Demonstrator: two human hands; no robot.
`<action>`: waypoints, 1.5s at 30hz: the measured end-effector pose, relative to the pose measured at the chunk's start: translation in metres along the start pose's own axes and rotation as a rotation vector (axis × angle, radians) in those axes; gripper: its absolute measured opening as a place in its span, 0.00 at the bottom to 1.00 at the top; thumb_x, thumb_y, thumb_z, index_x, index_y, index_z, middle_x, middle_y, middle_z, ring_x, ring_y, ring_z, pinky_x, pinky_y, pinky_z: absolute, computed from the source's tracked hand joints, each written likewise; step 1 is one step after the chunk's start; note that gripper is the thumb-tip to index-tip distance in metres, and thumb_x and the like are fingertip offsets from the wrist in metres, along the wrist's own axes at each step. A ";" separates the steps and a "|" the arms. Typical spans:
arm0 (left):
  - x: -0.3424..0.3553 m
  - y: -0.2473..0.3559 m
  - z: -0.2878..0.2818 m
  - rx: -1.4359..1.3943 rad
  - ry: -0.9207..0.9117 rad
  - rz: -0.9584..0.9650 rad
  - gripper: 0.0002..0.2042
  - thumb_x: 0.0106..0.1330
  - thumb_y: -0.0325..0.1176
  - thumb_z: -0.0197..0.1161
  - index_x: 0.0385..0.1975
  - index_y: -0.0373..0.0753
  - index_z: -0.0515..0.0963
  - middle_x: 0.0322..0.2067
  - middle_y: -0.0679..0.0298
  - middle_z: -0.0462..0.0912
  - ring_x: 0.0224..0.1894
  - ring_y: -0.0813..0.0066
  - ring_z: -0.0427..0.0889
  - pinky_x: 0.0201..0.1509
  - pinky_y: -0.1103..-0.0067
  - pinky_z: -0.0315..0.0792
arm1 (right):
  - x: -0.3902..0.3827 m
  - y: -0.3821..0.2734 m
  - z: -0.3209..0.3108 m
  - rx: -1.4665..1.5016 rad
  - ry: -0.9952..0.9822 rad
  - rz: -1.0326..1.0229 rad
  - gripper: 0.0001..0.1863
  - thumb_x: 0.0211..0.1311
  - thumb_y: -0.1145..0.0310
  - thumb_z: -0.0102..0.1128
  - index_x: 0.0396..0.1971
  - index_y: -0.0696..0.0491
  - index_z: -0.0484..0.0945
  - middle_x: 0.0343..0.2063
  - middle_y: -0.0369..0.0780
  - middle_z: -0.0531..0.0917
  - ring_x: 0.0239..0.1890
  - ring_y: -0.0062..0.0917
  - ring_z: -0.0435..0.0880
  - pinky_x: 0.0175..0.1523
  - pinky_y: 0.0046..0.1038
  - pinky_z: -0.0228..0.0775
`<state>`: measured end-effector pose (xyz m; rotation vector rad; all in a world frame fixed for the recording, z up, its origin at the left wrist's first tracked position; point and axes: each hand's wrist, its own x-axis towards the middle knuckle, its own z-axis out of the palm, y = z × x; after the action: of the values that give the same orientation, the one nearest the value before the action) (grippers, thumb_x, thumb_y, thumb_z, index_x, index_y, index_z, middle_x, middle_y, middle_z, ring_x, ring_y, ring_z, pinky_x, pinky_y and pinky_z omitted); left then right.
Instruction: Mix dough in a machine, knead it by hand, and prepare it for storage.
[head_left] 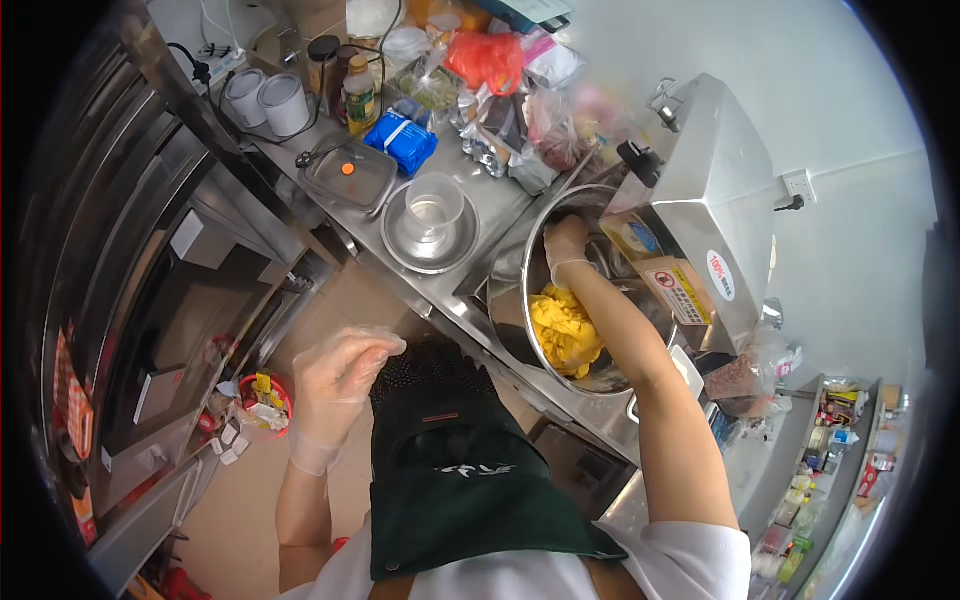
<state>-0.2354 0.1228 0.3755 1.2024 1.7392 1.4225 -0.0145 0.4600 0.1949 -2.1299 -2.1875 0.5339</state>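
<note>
A person in a dark green apron (455, 510) and white short sleeves leans over a steel mixing bowl (508, 310), the right hand (567, 243), in a clear glove, deep inside it. A lump of yellow dough (565, 332) lies in the bowl, on the side nearer the person, beside the right forearm. The right hand is near the dough, toward the far wall; its fingertips are hidden, so whether they are spread or pinching cannot be told. The left hand (343, 368), also gloved, is raised beside the apron, away from the bowl, with fingers bent and pressed together. The head of a steel mixer (712, 190) overhangs the bowl's right side. On the steel desk (500, 205) to the left, a clear plastic cup (435, 200) sits in a shallow metal bowl (400, 250), near a lidded container (375, 178) and a blue packet (402, 143). Behind them are bottles (358, 100), two pale cans (285, 106) and a red plastic bag (485, 62).
</note>
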 end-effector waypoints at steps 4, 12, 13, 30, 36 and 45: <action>0.016 -0.006 -0.005 -0.066 -0.117 -0.022 0.03 0.63 0.23 0.61 0.33 0.31 0.81 0.33 0.59 0.85 0.36 0.71 0.84 0.43 0.78 0.77 | 0.026 0.060 -0.005 -0.017 -0.005 -0.086 0.18 0.54 0.60 0.62 0.36 0.61 0.81 0.38 0.54 0.83 0.46 0.46 0.81 0.51 0.42 0.72; 0.022 -0.029 -0.011 -0.099 -0.147 -0.041 0.04 0.65 0.23 0.60 0.33 0.30 0.81 0.33 0.59 0.85 0.36 0.72 0.83 0.43 0.79 0.76 | -0.199 -0.003 -0.165 -0.109 0.179 -0.880 0.06 0.48 0.77 0.61 0.27 0.54 0.75 0.31 0.40 0.76 0.32 0.34 0.79 0.35 0.34 0.73; 0.027 -0.029 -0.007 -0.119 -0.157 -0.021 0.04 0.65 0.23 0.60 0.33 0.30 0.81 0.33 0.59 0.84 0.35 0.73 0.83 0.43 0.79 0.76 | -0.203 0.009 -0.168 -0.240 0.198 -0.888 0.07 0.45 0.77 0.61 0.27 0.54 0.75 0.30 0.39 0.76 0.32 0.33 0.79 0.34 0.33 0.74; 0.099 0.028 0.105 0.120 -0.468 0.599 0.28 0.54 0.30 0.69 0.56 0.34 0.69 0.51 0.51 0.74 0.55 0.53 0.73 0.54 0.63 0.72 | -0.163 0.106 -0.187 0.185 -0.373 -0.104 0.25 0.50 0.64 0.71 0.47 0.62 0.77 0.47 0.49 0.80 0.49 0.37 0.79 0.56 0.31 0.71; 0.123 0.031 0.220 0.834 -1.023 0.332 0.59 0.39 0.48 0.79 0.65 0.26 0.48 0.59 0.36 0.63 0.62 0.43 0.64 0.65 0.65 0.64 | -0.134 0.097 -0.155 0.284 -0.768 -0.398 0.60 0.31 0.46 0.80 0.62 0.65 0.57 0.58 0.59 0.69 0.64 0.46 0.65 0.68 0.35 0.56; 0.130 -0.053 0.264 0.741 -1.441 -0.213 0.64 0.25 0.47 0.85 0.62 0.23 0.50 0.55 0.37 0.70 0.59 0.49 0.71 0.62 0.71 0.67 | -0.126 0.087 -0.145 -0.061 -0.762 -0.370 0.54 0.32 0.55 0.80 0.59 0.64 0.59 0.54 0.58 0.72 0.58 0.48 0.71 0.60 0.35 0.66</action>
<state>-0.0767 0.3533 0.2692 1.6455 1.1452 -0.4034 0.1145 0.3675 0.3338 -1.6185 -2.8891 1.4314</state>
